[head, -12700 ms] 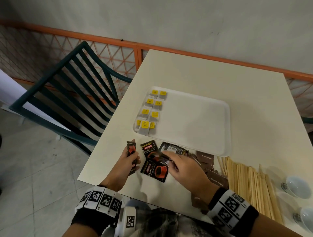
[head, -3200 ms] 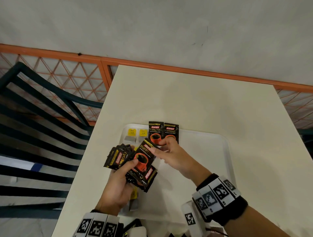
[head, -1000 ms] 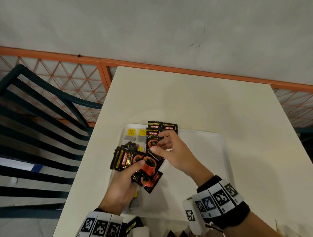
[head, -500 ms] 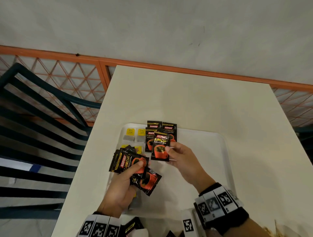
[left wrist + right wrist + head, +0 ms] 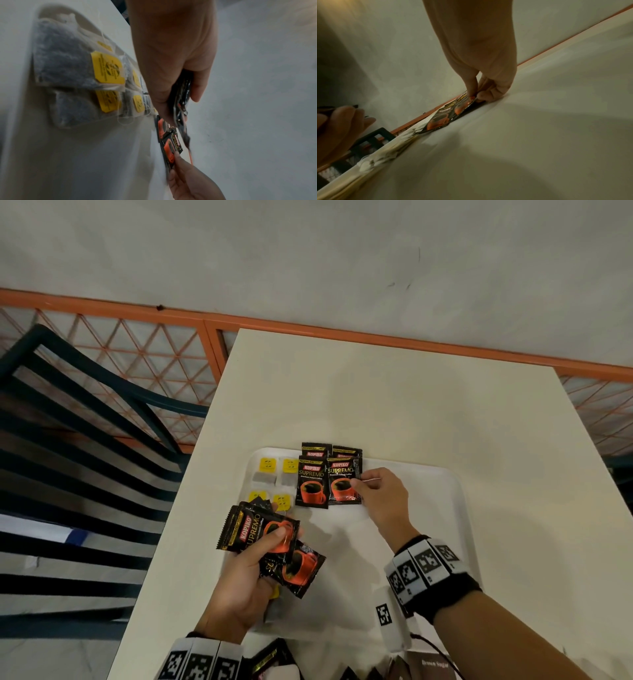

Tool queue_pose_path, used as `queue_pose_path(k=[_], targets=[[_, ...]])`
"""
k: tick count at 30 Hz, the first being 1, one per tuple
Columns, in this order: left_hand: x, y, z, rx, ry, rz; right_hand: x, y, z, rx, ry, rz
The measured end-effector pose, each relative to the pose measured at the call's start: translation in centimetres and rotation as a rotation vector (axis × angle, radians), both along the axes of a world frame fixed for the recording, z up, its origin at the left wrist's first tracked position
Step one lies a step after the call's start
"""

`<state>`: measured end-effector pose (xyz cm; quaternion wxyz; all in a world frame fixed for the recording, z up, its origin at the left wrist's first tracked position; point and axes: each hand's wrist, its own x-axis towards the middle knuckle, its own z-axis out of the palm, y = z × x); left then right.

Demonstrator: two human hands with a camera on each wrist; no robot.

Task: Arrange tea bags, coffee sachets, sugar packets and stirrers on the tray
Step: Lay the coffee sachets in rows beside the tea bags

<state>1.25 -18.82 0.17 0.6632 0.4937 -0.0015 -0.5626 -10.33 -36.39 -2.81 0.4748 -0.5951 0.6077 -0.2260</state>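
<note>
A white tray (image 5: 442,508) lies on the table. Tea bags (image 5: 268,470) with yellow tags line its left side, seen close in the left wrist view as tea bags (image 5: 68,65). Black coffee sachets (image 5: 311,486) lie in overlapping pairs at the tray's far edge. My right hand (image 5: 359,486) pinches the right edge of the nearest right-hand sachet (image 5: 342,482), which lies flat on the tray; the wrist view shows thumb and finger pinching that sachet (image 5: 462,105). My left hand (image 5: 270,546) grips a fan of several coffee sachets (image 5: 257,530) above the tray's left side.
A dark green slatted chair (image 5: 85,457) stands left of the table. An orange lattice railing (image 5: 154,364) runs along the wall behind. Brown sugar packets (image 5: 433,666) and more sachets lie at the near table edge. The tray's right half is bare.
My right hand took a sachet from the left hand's stack, carried it toward the far edge and laid it beside the other sachets. The left hand's stack stayed in place.
</note>
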Motion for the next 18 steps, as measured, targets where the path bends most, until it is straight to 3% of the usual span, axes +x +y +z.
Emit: queue_pose_path(k=[14, 18], targets=[[0.0, -0.2, -0.1, -0.039, 0.031, -0.018, 0.2, 0.9, 0.7, -0.101, 0.054, 0.042], [-0.1, -0.6, 0.2, -0.053, 0.034, 0.003, 0.3, 3.0, 2.9, -0.038, 0.007, 0.283]])
